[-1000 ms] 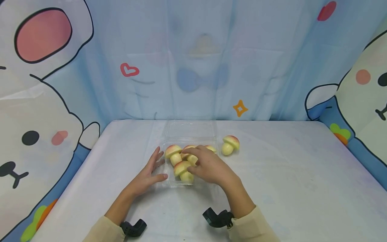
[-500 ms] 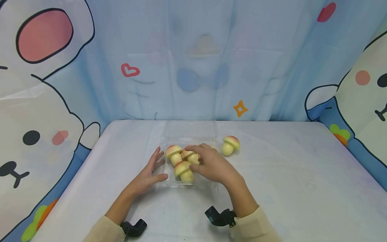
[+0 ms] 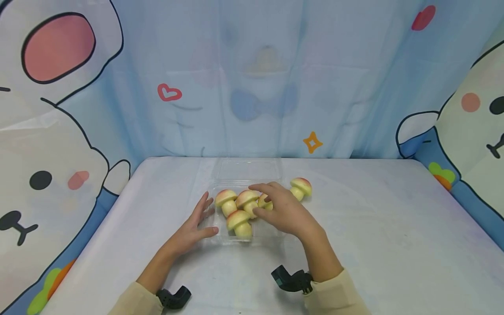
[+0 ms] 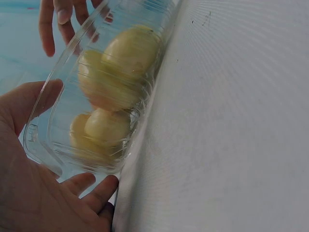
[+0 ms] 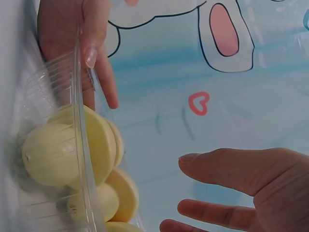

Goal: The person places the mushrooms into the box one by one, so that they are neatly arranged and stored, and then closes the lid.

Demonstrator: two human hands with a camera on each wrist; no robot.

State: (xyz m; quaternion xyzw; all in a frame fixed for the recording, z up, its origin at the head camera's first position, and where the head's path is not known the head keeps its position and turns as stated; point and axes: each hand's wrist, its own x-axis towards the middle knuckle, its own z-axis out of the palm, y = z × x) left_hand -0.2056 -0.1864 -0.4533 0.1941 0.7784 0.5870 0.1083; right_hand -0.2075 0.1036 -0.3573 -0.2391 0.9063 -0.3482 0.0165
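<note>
A clear plastic clamshell box (image 3: 265,231) stands on the table with its lid (image 3: 249,169) folded back. Several toy mushrooms with yellow stems and reddish caps lie inside, among them a front mushroom (image 3: 239,223) and a left mushroom (image 3: 226,201). My left hand (image 3: 194,225) rests along the box's left side, thumb and fingers spread. Over the right part of the box, my right hand (image 3: 284,211) hovers with parted fingers and nothing between them. It partly covers the rightmost mushroom (image 3: 264,201) in the box. Through the box wall, mushrooms (image 4: 108,128) show in the left wrist view.
One loose mushroom (image 3: 301,187) lies on the white tablecloth (image 3: 393,227), just right of the box and behind my right hand. A blue cartoon curtain (image 3: 252,87) hangs behind the table. Black wrist cameras, such as the right one (image 3: 290,280), sit near both sleeves.
My right hand has drawn back to the right, uncovering the middle mushroom and overlapping the loose one. The left hand and box have stayed put.
</note>
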